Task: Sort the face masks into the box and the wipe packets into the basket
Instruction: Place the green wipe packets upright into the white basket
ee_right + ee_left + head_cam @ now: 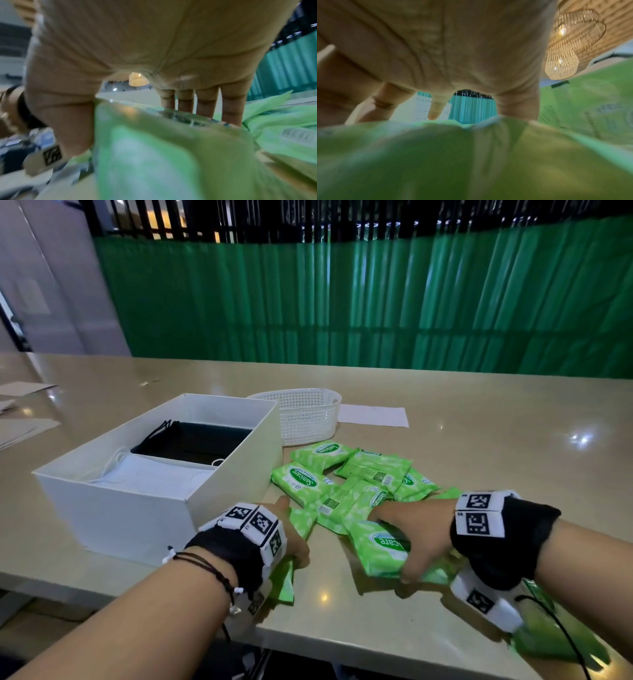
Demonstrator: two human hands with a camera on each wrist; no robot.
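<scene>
Wipe packets [346, 484] piled, left hand [291, 539] gripping one, right hand [416, 537] clutching another

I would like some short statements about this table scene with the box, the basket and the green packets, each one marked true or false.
1. The white cardboard box holds both black face masks and white face masks. True.
2. The white plastic mesh basket is full of packets. False: no packet shows in it; the green wipe packets lie on the beige table.
3. The right hand grips a green packet. True.
4. The left hand rests inside the box. False: it holds a green packet at the table edge, beside the box.
5. The basket stands nearer the person than the box. False: it stands behind the box's far corner.
</scene>
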